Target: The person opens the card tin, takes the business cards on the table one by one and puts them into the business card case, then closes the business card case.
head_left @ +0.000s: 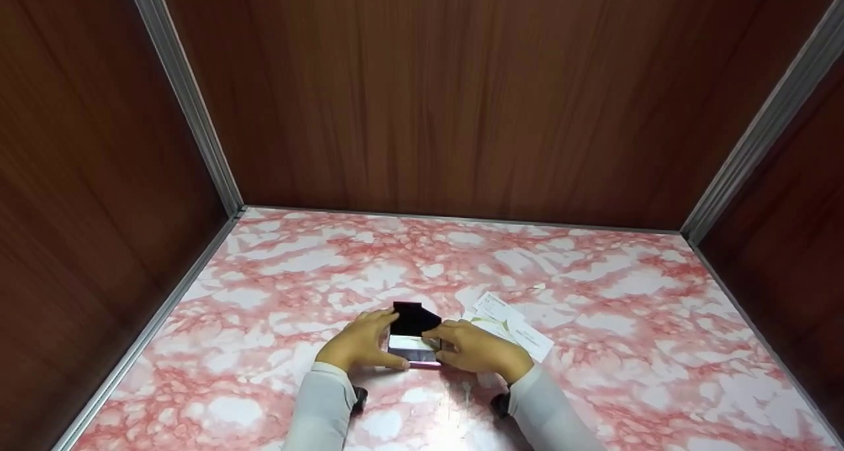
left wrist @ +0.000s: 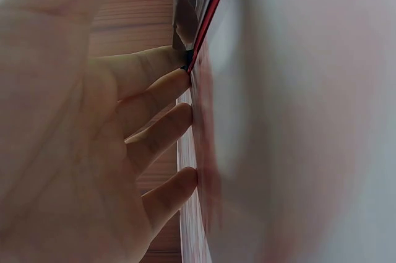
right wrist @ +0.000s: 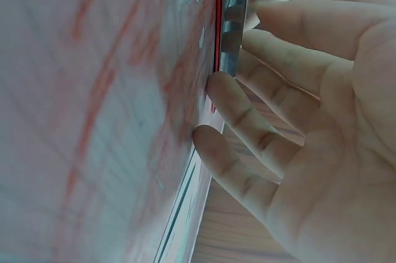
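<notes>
An opened card case [head_left: 415,355] lies on the table between the two hands. Its black lid [head_left: 415,319] is folded back away from the person, and a shiny metal frame with a pale surface shows inside the near half. The left hand [head_left: 359,342] holds the left side, its thumb at the near corner and a forefinger by the lid. From the right, the right hand [head_left: 478,347] grips the case's edge, with thumb and forefinger at the metal frame. In the left wrist view the case's red edge [left wrist: 209,18] shows; the right wrist view shows the metal frame [right wrist: 232,31].
Several loose white printed cards [head_left: 527,337], one with a green curve, overlap just beyond the right hand. The red-and-white marbled table [head_left: 297,260] is bounded by brown wood-look panels [head_left: 422,108] with grey metal edging.
</notes>
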Demonstrator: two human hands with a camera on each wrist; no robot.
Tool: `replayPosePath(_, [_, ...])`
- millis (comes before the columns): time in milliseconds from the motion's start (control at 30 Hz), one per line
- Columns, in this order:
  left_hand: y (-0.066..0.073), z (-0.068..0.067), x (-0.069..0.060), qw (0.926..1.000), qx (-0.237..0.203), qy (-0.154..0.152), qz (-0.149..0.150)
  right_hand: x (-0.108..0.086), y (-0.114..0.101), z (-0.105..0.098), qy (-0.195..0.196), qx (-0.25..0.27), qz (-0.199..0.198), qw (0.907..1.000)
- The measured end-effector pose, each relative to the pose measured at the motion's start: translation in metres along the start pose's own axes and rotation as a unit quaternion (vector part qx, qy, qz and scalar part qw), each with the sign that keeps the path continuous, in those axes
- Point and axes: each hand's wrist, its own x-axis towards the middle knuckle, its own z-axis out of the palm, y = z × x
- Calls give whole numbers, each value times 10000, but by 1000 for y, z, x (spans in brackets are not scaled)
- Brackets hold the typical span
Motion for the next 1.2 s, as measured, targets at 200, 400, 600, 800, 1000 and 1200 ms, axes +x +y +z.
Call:
replayPosePath(200, [1, -1, -1, 10000, -7, -11, 6, -6, 2, -10, 239, 421, 325, 9983])
replayPosePath(400, [0, -1, -1, 10000, -3, 1, 43, -20, 12, -28, 763, 481, 286, 9955])
replayPosePath(600, [0, -1, -1, 9999, -25, -26, -128, -47, 28, -50, 1050, 493, 831, 9898])
replayPosePath(800, [0, 0, -1, 9999, -41, -37, -97, -72, 42, -66, 1131, 636, 1778, 9755])
replayPosePath(1000, [0, 0, -1, 10000, -29, -30, -44, -82, 49, -70, 1073, 786, 2523, 9585])
replayPosePath(1200, [1, -1, -2, 10000, -14, -22, -53, -85, 53, -68, 787, 775, 3201, 9409])
